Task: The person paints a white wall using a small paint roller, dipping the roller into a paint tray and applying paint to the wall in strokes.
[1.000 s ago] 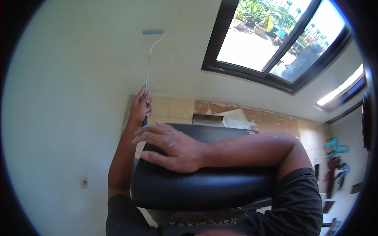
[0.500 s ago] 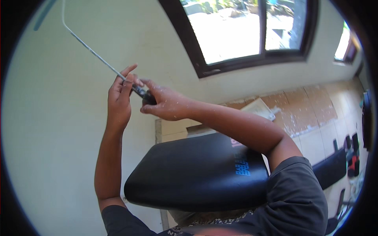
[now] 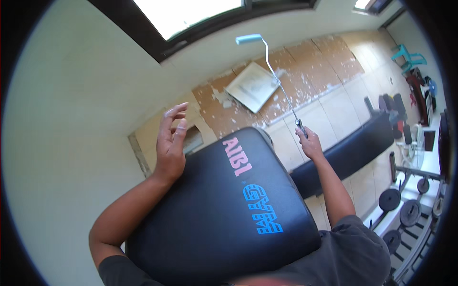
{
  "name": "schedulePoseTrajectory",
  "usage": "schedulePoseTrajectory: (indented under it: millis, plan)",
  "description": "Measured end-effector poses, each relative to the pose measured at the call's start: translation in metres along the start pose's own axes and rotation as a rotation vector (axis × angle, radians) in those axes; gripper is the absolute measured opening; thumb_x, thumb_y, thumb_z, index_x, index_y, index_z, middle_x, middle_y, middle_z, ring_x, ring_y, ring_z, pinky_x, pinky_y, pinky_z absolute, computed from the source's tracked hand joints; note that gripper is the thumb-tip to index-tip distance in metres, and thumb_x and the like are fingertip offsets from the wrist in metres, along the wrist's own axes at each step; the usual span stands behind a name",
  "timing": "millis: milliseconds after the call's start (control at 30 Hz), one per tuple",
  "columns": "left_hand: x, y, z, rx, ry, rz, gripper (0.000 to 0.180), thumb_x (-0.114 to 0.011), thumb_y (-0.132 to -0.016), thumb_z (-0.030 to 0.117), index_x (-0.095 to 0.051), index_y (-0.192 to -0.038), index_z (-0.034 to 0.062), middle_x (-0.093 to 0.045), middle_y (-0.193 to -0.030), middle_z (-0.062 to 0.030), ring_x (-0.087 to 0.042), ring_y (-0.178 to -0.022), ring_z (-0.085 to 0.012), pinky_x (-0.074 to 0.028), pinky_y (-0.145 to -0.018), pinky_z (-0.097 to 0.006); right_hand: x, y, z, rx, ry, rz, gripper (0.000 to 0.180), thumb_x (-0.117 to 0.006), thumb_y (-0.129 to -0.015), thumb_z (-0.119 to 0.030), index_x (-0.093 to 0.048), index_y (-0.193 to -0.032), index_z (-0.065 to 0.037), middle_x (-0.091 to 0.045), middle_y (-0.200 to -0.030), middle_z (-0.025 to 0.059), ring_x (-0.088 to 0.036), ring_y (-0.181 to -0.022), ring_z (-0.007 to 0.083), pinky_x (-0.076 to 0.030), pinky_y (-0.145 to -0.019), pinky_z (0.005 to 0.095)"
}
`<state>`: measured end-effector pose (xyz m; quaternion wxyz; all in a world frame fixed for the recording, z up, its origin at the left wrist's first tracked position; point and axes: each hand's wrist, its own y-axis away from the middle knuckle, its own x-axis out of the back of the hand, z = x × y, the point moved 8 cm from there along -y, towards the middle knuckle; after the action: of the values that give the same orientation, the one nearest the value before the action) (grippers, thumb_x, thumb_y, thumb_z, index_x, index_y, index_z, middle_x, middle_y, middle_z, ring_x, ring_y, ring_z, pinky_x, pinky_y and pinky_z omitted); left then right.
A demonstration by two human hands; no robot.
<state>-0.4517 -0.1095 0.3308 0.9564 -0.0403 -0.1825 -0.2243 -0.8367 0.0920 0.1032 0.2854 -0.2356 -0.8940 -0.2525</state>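
Bright room, pale walls, gym gear along one side

A cream wall (image 3: 62, 124) fills the left, daylight pours through a dark-framed window (image 3: 191, 19) up top. The tiled floor (image 3: 329, 109) is beige, flecked with white near the wall, a flat sheet (image 3: 253, 86) lying on it. A black padded bench (image 3: 343, 148) stands right, weight plates (image 3: 405, 209) on a rack beyond, turquoise chair (image 3: 408, 55) far off.

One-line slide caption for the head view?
Right hand grips a long-handled light-blue paint roller; left hand hangs open above a black padded bench.
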Motion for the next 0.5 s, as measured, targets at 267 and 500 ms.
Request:
schedulePoseTrajectory:
  millis: [267,500]
  plan:
    - [-0.011,-0.008,-0.017,0.106,0.091,-0.111,0.038,-0.040,-0.105,0.029,-0.057,-0.131,0.0082,-0.055,-0.132,-0.0038,-0.049,-0.117,-0.0135,-0.040,-0.092,-0.027,-0.097,-0.059,0.124,-0.127,0.235,-0.222,0.047,-0.052,-0.097,-0.046,-0.067,-0.091,-0.002,-0.063,-0.067,0.0175,-0.064,-0.059,0.0268,-0.050,-0.057,0.0388]
    - [-0.016,-0.013,-0.034,0.217,0.146,-0.112,0.036,-0.043,-0.105,0.028,-0.058,-0.130,0.0078,-0.057,-0.126,-0.0030,-0.050,-0.111,-0.0115,-0.040,-0.089,-0.026,-0.195,-0.144,0.148,-0.485,-0.239,-0.311,0.039,-0.049,-0.100,-0.040,-0.057,-0.090,-0.003,-0.049,-0.056,0.0068,-0.047,-0.043,0.0184,-0.037,-0.041,0.0371]
